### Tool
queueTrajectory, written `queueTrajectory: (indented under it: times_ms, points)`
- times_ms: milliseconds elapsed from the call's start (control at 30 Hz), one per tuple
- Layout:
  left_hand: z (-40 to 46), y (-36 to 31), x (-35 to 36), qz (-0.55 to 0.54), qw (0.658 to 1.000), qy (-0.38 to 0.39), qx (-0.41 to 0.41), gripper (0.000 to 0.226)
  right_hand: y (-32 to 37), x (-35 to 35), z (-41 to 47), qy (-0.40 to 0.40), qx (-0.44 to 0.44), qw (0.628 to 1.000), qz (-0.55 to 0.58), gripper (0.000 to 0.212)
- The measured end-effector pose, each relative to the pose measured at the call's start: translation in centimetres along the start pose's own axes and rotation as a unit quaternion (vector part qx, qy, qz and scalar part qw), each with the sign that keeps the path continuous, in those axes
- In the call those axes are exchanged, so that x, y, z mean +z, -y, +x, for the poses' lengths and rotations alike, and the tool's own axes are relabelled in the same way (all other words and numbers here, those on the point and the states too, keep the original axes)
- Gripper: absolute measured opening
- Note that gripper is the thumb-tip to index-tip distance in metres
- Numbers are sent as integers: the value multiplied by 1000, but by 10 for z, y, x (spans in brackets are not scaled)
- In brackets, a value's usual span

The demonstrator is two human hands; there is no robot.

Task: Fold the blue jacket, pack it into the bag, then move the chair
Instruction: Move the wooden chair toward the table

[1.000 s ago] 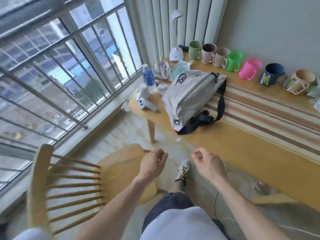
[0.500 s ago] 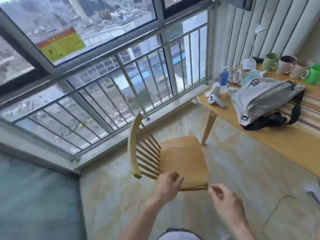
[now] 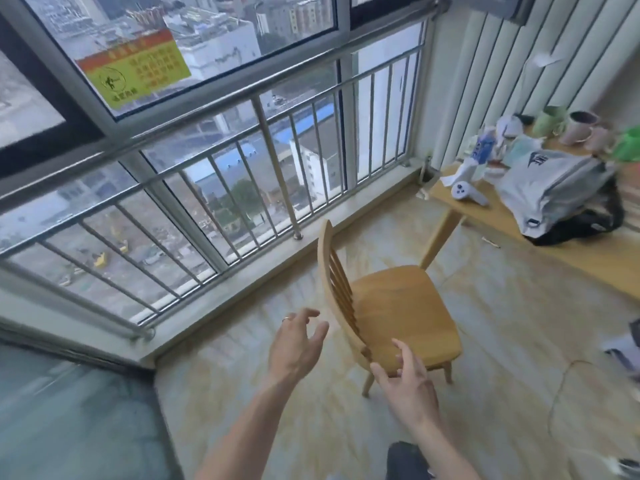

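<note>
Chair (image 3: 398, 306): standing on the floor by the window rail, off the table's (image 3: 519, 230) near corner. Left hand (image 3: 294, 344) and right hand (image 3: 405, 379): fingers spreading apart, holding nothing, flanking the backrest. Advised: gripping the top rail both sides, lifting level. Bag (image 3: 550, 188): lying on the table's window end

A high-rise home balcony room — railed window (image 3: 214, 161), wooden table (image 3: 519, 233), mugs (image 3: 578, 128).

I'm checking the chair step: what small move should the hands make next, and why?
Probably close both hands on the chair's backrest. The left hand and right hand hover open on either side of it, gripping nothing, and the chair stands on the floor by the table.
</note>
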State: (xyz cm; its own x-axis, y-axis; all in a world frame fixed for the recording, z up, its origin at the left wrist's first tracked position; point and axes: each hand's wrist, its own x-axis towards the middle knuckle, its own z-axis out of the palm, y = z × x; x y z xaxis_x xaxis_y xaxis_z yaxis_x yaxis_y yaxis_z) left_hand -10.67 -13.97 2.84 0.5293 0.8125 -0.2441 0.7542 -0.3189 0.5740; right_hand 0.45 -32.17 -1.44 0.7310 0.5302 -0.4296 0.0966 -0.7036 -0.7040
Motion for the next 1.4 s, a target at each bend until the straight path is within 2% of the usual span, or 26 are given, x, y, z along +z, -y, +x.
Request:
queueTrajectory:
  times_ms: [200,500,767,933,1100,1267,1400]
  points:
    - [77,0,-18,10,999,33,40,47,44,21,42,-6,51,998,-19,63]
    - [195,-36,-27,77,986,104,109,51,99,71,150,-1,89,995,54,66]
    - [286,-63,-3,149,954,170,196,51,122,85,195,-99,199,972,75,65]
    - [338,-49,25,246,904,214,278,55,133,112,210,-198,293,932,77,64]
    - [366,-34,22,316,841,285,334,59,160,144,215,-232,411,878,81,64]
    - [376,-17,17,337,810,302,373,51,173,169,211,-274,474,837,-16,48]
    - [380,-4,22,344,805,291,387,54,164,189,202,-348,529,771,-66,40]
